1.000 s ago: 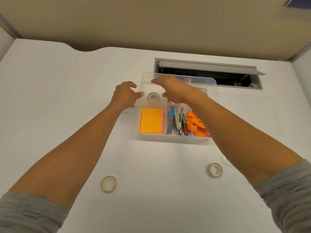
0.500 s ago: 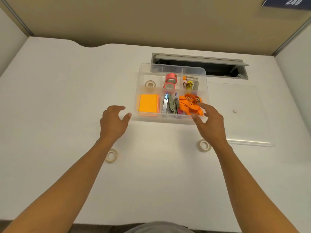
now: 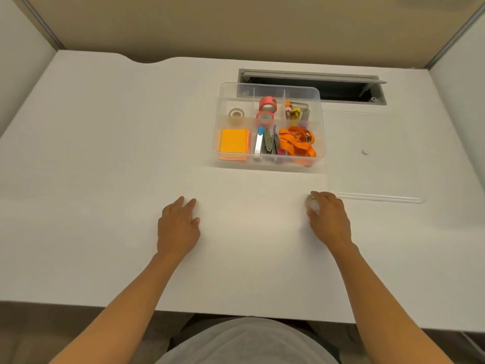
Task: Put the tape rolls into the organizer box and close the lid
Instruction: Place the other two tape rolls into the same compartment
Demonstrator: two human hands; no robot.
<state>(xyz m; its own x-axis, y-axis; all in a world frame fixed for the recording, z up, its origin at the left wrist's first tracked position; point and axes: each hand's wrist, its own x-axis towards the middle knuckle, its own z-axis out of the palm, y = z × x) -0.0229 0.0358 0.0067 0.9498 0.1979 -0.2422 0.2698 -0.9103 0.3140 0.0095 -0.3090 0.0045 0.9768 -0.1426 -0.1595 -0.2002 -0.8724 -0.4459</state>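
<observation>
Our right hand [image 3: 329,219] closes its grip on a tape roll [image 3: 312,204] on the counter [image 3: 105,179]. Our left hand [image 3: 178,227] lies flat, whatever is beneath hidden. Next we lift the roll to the organizer box [image 3: 321,143].

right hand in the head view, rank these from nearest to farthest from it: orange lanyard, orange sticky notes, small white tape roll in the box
From the right hand:
1. Orange lanyard, front right compartment of the organizer box.
2. Orange sticky notes, front left compartment.
3. Small white tape roll, back left compartment.

no readable text, labels or numbers anywhere
</observation>
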